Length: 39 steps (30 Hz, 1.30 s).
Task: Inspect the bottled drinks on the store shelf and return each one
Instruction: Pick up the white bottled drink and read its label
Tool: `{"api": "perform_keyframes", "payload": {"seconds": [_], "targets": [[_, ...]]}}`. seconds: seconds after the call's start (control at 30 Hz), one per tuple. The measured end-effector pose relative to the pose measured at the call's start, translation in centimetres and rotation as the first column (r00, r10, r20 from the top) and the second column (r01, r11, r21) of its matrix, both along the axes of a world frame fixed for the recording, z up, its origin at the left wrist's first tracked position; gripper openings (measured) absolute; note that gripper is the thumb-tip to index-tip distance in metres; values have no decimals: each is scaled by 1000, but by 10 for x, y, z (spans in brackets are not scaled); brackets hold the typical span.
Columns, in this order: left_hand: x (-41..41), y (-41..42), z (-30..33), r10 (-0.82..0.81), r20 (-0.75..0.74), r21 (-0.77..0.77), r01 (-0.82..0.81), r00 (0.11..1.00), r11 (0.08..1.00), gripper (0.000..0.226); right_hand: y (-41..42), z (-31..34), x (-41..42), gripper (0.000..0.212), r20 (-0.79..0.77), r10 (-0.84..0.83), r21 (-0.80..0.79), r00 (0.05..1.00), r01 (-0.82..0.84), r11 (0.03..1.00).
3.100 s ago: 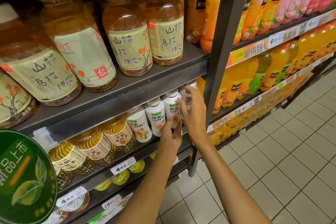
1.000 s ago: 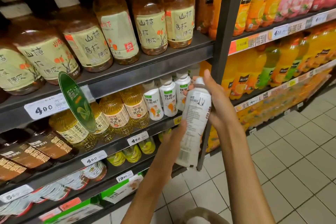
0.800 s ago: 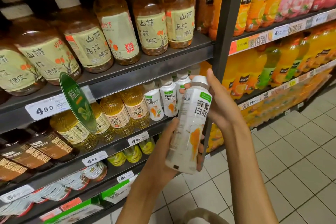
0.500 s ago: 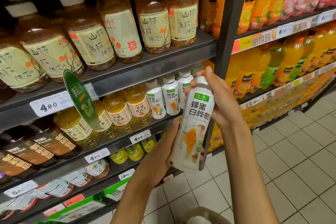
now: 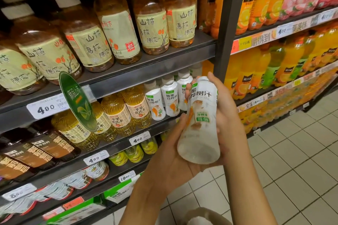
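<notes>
i see both hands gripping the white bottle (image 5: 200,124): left hand (image 5: 175,155) at 7 o'clock under its base, right hand (image 5: 222,107) at 2 o'clock. i judge a loose regrip could drop it, or knock the shelf row (image 5: 162,99) at 10 o'clock.

Held bottle (image 5: 200,124) between both hands, right of shelved bottles (image 5: 161,100), before upright post (image 5: 231,23).

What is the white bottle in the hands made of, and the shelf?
The white bottle looks like cloudy plastic with a printed wrap; its bare bottom is see-through. The shelf looks like dark painted metal, thin-edged with a dull shine.
</notes>
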State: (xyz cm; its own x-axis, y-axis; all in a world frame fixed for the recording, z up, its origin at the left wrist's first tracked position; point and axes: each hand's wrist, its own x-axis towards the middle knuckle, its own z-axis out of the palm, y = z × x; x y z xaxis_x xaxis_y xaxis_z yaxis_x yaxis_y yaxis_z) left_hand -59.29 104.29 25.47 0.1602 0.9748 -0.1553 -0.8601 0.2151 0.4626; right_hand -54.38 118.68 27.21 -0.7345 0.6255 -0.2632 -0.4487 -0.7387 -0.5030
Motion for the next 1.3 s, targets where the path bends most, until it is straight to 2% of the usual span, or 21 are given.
{"api": "perform_keyframes", "payload": {"seconds": [0.07, 0.17, 0.27, 0.33, 0.43, 0.5, 0.57, 0.63, 0.7, 0.77, 0.83, 0.93, 0.97, 1.03, 1.13, 1.23, 1.3], "targets": [[0, 1, 5, 17, 58, 44, -20, 998, 999, 59, 1, -2, -1, 44, 35, 55, -80, 998, -52, 995], [0, 4, 6, 57, 33, 34, -58, 998, 998, 54, 0, -4, -3, 40, 47, 109, -129, 993, -102, 986], [0, 9, 2, 76, 45, 17, -77, 996, 997, 56, 3, -9, -3, 45, 56, 109, -159, 992, -99, 982], [-4, 12, -4, 31, 28, 24, -32, 999, 999, 59, 7, -10, -2, 42, 77, 76, -156, 994, -63, 986], [-13, 12, -11, -21, -228, -23, 16, 973, 1000, 60, 17, -14, 3, 33, 142, -59, 0, 988, 59, 998], [-22, 10, -19, 4, -433, -86, -45, 901, 995, 59, 22, -14, 9, 30, 168, -188, 199, 968, 153, 968], [-29, 8, -22, 9, -670, -57, -63, 743, 996, 44, 24, -11, 14, 25, 201, -302, 441, 932, 189, 877], [-29, 8, -22, -20, -808, -27, -3, 589, 1000, 42, 21, -6, 16, 27, 215, -348, 617, 913, 149, 773], [-26, 12, -25, -42, -846, -25, 41, 531, 999, 45, 18, 0, 16, 31, 176, -319, 693, 931, 113, 712], [-24, 15, -28, -9, -857, 9, 32, 515, 999, 46, 17, 5, 17, 35, 77, -234, 671, 969, 123, 731], [-24, 17, -32, 27, -845, 39, 10, 534, 999, 51, 17, 7, 19, 40, -2, -150, 624, 989, 119, 772], [-28, 19, -32, 34, -793, 60, 21, 608, 998, 48, 16, 7, 20, 41, 41, -64, 650, 997, 22, 760], [-30, 20, -33, 31, -807, 54, 21, 589, 998, 44, 14, 7, 18, 37, 44, -46, 664, 998, 5, 748], [-32, 25, -32, 45, -875, 44, -14, 483, 999, 40, 11, 9, 16, 31, 4, -47, 713, 999, 30, 701], [-38, 33, -35, 125, -939, 99, -97, 321, 990, 43, 6, 13, 18, 35, -4, -61, 847, 998, 36, 531], [-42, 39, -36, 223, -953, 194, -153, 205, 969, 44, 3, 16, 20, 39, -4, 33, 918, 999, -10, 397], [-45, 41, -36, 291, -942, 260, -187, 166, 947, 47, 3, 18, 23, 43, -1, 94, 941, 996, -31, 337]]}}
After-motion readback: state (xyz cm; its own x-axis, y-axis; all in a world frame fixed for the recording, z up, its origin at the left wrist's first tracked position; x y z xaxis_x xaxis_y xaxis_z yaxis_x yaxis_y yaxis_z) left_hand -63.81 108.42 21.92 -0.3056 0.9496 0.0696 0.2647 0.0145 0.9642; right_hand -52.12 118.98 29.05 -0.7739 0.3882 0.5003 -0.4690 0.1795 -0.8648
